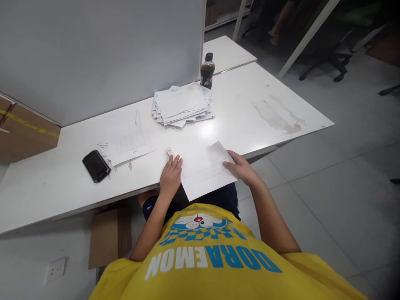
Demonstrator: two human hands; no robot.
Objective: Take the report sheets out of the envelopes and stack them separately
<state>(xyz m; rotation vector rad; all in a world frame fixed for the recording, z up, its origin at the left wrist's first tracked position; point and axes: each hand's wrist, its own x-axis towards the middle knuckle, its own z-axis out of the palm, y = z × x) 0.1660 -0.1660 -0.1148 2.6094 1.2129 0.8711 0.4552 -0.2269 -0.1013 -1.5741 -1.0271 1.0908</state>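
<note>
A white sheet of paper (203,175) overhangs the front edge of the table, partly above my lap. My right hand (240,166) grips its right side, thumb on top and fingers underneath. At the sheet's left edge, my left hand (171,174) rests on the table front with its fingers together over a small cream-coloured stick (169,151). Only the far end of that stick shows; its kind is not clear. Near the sheet's right corner lies a smaller folded-looking white piece (218,151).
Beyond the sheet are a messy paper stack (183,102) and a dark drink bottle (207,71). To the left lie more papers (128,143) and a black handheld device (96,166). A grey partition (103,54) backs the white table (62,175). Cardboard boxes (31,129) stand far left.
</note>
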